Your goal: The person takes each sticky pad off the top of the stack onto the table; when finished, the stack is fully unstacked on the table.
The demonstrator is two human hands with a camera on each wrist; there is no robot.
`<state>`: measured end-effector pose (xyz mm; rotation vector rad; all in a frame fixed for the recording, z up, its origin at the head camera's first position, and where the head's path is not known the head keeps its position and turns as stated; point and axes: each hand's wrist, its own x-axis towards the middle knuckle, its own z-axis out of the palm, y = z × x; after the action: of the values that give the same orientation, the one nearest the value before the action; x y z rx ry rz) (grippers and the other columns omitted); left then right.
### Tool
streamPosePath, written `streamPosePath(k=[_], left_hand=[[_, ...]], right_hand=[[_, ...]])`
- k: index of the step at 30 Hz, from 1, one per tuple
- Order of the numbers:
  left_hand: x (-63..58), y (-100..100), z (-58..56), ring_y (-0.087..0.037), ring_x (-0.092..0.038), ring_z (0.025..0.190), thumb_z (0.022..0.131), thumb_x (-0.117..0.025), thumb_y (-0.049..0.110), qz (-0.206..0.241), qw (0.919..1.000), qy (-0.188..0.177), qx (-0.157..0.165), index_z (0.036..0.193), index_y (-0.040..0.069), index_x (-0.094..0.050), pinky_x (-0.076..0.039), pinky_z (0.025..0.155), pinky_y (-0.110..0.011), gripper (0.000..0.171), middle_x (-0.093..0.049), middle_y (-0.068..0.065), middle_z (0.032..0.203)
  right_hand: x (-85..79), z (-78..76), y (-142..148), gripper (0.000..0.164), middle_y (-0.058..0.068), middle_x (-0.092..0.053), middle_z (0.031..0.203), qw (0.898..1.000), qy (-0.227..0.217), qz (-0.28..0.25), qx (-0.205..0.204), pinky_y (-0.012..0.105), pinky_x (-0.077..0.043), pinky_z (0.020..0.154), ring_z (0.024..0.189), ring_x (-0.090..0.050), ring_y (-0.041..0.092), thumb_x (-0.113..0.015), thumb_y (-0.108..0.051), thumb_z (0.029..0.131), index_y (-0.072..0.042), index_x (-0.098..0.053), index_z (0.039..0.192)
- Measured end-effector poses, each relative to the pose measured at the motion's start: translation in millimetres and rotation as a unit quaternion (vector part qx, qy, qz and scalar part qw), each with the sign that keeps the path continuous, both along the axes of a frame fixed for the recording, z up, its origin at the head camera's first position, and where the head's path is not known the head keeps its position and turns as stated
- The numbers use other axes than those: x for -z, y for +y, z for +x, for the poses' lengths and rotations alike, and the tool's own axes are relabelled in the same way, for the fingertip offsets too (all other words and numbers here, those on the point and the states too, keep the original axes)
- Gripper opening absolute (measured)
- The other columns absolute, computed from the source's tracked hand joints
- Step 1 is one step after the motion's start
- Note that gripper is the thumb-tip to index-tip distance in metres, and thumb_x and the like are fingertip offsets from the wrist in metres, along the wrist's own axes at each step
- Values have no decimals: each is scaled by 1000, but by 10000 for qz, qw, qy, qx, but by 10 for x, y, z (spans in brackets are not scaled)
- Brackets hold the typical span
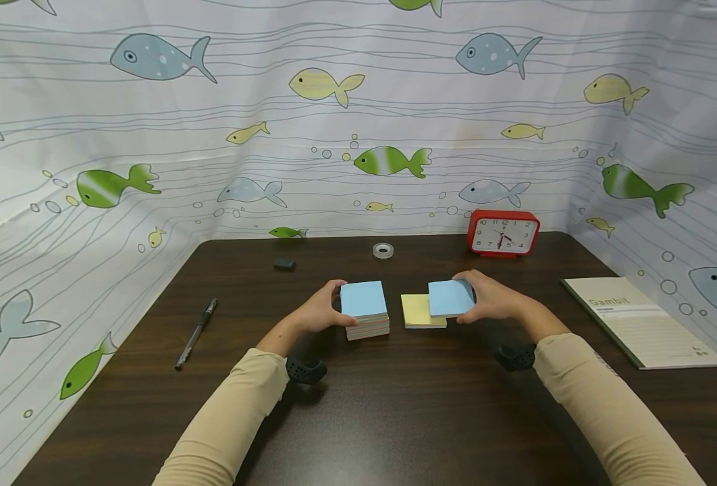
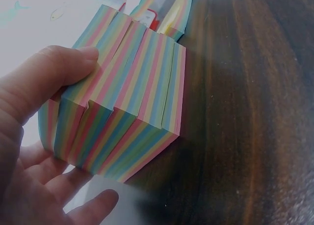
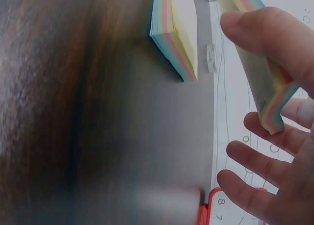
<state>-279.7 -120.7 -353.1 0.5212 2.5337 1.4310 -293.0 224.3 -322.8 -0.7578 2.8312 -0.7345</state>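
A stack of sticky note pads (image 1: 364, 299) with a light blue top stands on the table at the middle. My left hand (image 1: 318, 312) grips it from the left, thumb on the near side and fingers at the far side. Striped pastel edges of the stack (image 2: 122, 83) fill the left wrist view. To its right, my right hand (image 1: 491, 298) pinches a blue-topped sticky note pad (image 1: 451, 298) by its right part. This pad is raised and tilted in the right wrist view. A yellow-topped pad (image 1: 415, 311) lies flat on the table, partly covered by the held pad in the head view.
A red clock (image 1: 503, 233) stands at the back right, a notebook (image 1: 644, 324) lies at the right. Toward the back are a tape roll (image 1: 383, 251) and a small dark block (image 1: 284, 264). A pen (image 1: 196, 334) lies at the left. Fish-patterned cloth (image 1: 358, 121) surrounds the table.
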Motion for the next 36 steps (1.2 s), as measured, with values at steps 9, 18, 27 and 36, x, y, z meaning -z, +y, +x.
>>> streamPosePath(k=[9,18,27,36], left_hand=[[-10,-4,10,-28,-29,122,67,-76,18,-39,10000,-31,-57,133,1,-21,-29,94,-42,87,-32,-18,129],[-311,55,253,-32,-27,122,70,-71,8,-19,9998,-189,4,132,-7,-19,-27,95,-44,83,-30,-24,130],[-283,44,225,-32,-29,121,70,-72,7,53,9997,-221,31,132,-8,-17,-28,94,-43,84,-31,-24,129],[-14,-7,3,-28,-31,121,67,-76,14,137,9997,-181,-104,133,0,-20,-28,95,-42,88,-32,-18,130]], right_hand=[[45,-25,89,76,20,-38,118,9999,12,109,79,50,-34,87,100,-38,32,-74,-27,66,2,-34,123],[31,-62,173,81,22,-34,120,9994,-185,168,226,52,-32,87,101,-36,35,-75,-30,64,2,-32,125],[83,-115,276,78,23,-35,117,9991,-218,201,314,51,-33,85,99,-37,35,-75,-27,65,3,-34,123],[115,-154,337,78,23,-38,114,9981,-328,437,280,49,-34,82,97,-39,34,-76,-27,63,5,-36,121]])
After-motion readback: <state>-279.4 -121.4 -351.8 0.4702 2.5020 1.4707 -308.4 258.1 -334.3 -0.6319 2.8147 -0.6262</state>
